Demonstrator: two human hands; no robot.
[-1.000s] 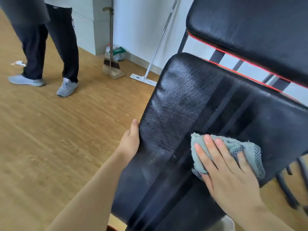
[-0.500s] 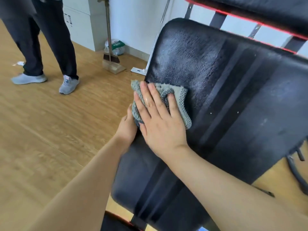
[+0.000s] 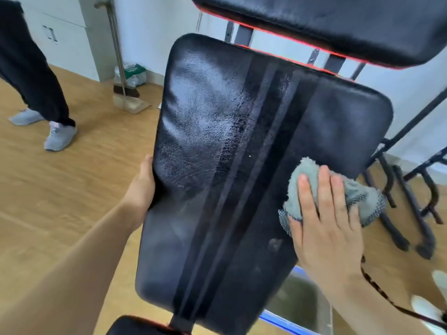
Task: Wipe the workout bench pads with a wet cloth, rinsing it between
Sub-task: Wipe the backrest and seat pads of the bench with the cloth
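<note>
— Along the right edge of the bench pad [image 3: 217,165], the grey cloth [image 3: 307,175] is being pressed flat by the right hand [image 3: 326,226], fingers [image 3: 325,189] straight and spread on top, lol. One end of the cloth is being left poking out past that edge.

— yep, and the pad's left edge is being gripped by the left hand [image 3: 142,187], thumb on the rim, other fingers curled behind it. A wet sheen is being shown on the upper-left part. Broom and dustpan [image 3: 128,97] are being stood near the wall [image 3: 150,32].

I log: black vinyl bench pad [image 3: 217,141] tilted, left half wet. Crumpled grey terry cloth [image 3: 305,170] at its right edge.
</note>
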